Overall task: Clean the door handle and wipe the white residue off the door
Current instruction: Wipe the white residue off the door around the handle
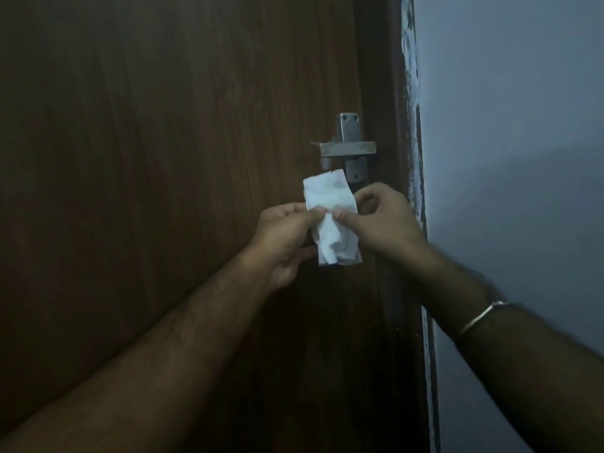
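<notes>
A metal lever door handle [347,149] on its plate sits at the right side of a dark brown wooden door [163,158]. Faint whitish smudges [325,163] show on the wood just left of the handle. Just below the handle I hold a crumpled white tissue [330,217] with both hands. My left hand [287,237] pinches its left side between thumb and fingers. My right hand [382,217] pinches its right edge with thumb and forefinger. The tissue hangs apart from the handle and the door.
The door frame's edge [413,125] beside the handle carries flaky white paint marks. A pale blue-grey wall [506,125] fills the right side. A metal bangle [480,317] is on my right wrist.
</notes>
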